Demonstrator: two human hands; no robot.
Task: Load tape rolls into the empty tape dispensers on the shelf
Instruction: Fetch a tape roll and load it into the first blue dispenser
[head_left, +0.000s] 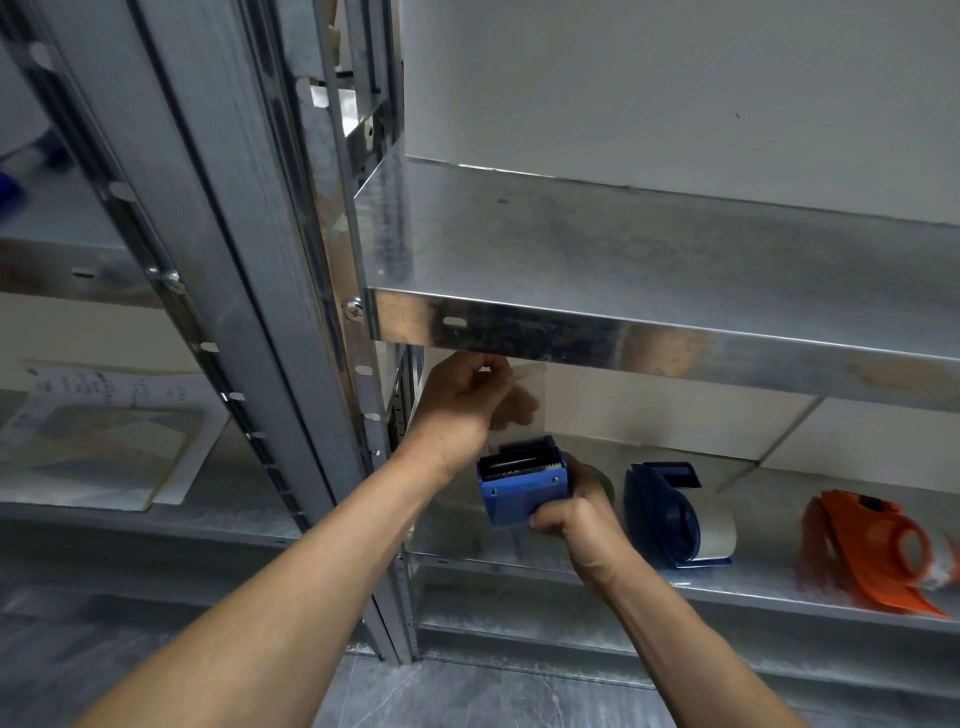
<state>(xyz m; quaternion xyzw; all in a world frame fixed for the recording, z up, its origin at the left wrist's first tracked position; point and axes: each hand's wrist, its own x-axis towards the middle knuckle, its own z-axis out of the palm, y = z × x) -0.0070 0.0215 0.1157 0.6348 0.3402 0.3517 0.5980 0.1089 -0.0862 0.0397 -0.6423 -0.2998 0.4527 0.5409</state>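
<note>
Papers flat on left bay. Left hand pinching clear tape strip running up from blue dispenser. Right hand gripping that dispenser, held at front of lower shelf. On shelf to the right: dark blue dispenser with roll loaded, then orange dispenser, apart.

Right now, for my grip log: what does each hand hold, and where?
The right hand grips the blue tape dispenser by its lower end. The left hand pinches the free end of the clear tape pulled up from it.
</note>
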